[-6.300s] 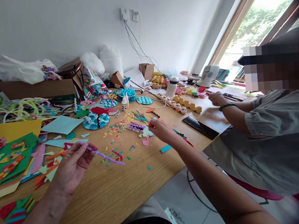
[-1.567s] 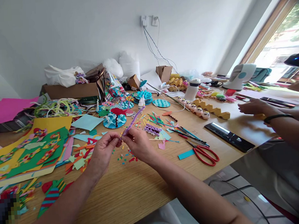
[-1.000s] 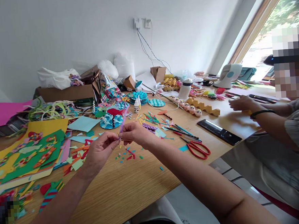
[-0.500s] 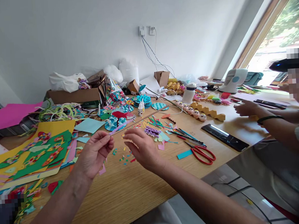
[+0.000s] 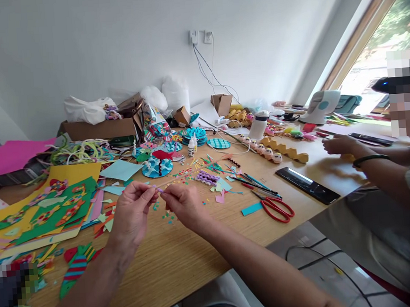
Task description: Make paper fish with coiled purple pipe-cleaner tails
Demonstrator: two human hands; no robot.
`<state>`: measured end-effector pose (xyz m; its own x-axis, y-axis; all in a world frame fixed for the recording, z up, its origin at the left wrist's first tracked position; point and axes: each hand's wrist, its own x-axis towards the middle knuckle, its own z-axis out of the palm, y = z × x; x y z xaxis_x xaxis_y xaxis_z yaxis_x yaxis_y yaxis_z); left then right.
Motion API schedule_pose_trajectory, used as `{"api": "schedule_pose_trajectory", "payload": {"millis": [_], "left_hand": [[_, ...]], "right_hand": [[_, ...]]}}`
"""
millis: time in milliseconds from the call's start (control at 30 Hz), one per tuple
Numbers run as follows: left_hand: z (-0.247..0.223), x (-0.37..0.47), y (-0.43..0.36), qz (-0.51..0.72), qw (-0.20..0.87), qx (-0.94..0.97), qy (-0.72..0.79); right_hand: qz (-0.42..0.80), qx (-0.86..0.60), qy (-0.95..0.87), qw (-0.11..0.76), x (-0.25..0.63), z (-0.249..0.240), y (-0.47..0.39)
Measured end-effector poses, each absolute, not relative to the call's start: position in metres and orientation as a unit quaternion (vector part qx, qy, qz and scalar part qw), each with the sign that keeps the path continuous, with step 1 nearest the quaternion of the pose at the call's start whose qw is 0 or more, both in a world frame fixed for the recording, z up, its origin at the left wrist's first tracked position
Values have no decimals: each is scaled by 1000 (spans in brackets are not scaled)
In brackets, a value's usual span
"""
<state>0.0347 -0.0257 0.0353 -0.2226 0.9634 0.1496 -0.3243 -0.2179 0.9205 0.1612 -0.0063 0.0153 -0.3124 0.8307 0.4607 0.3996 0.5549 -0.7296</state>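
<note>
My left hand is closed in a pinch on a thin purple fuzzy strip that looks like a pipe cleaner. Fingertip to fingertip with it, my right hand pinches the same strip. A slender, blurred stick slants away to the upper right from the fingers; which fingers bear it is hidden. Beyond the hands lies a blue patterned disc with a red fish shape on it. Right of my right hand rest purple wavy coils among paper scraps.
Red-handled scissors, a blue paper strip and a black phone lie to the right. Glue bottles stand behind. Green felt pieces cover the left. A co-worker's hands are at the far right.
My right hand has moved left and its fingers have closed on the purple strip beside my left hand. The stick now points lower and looks fainter. The view has shifted slightly.
</note>
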Motion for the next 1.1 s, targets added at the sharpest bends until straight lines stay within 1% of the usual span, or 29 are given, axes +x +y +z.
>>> {"api": "schedule_pose_trajectory", "payload": {"millis": [100,167,233,300,367,433,500,533,600,700,800,867,967,1100], "left_hand": [[28,30,-21,653,345,489,464],[25,25,-19,611,254,557,501],[23,20,-19,565,183,615,519],[23,16,-19,531,132,662,512],[22,14,-19,509,107,694,497],[22,14,-17,497,106,705,495],[22,16,-15,494,142,690,509],[22,17,-15,500,178,673,515],[23,19,-13,529,279,616,512],[24,18,-12,579,442,492,477],[25,15,-12,589,546,394,448],[26,15,-14,580,586,363,435],[25,18,-15,564,613,346,431],[21,22,-16,552,628,343,429]], "right_hand": [[293,-409,-761,409,155,13,-10],[273,-430,-778,367,155,17,-10],[196,-454,-815,303,156,27,-8],[95,-463,-852,225,160,39,-6],[8,-447,-880,159,163,49,-4],[-64,-419,-896,131,166,55,-3],[-119,-390,-903,137,169,59,-2],[-138,-377,-904,146,170,59,-2],[-164,-358,-903,170,174,60,-3],[-202,-334,-891,233,182,60,-7],[-214,-274,-892,289,190,57,-13],[-202,-240,-899,306,194,54,-15],[-191,-213,-905,314,196,52,-16],[-196,-201,-917,282,194,57,-13]]}}
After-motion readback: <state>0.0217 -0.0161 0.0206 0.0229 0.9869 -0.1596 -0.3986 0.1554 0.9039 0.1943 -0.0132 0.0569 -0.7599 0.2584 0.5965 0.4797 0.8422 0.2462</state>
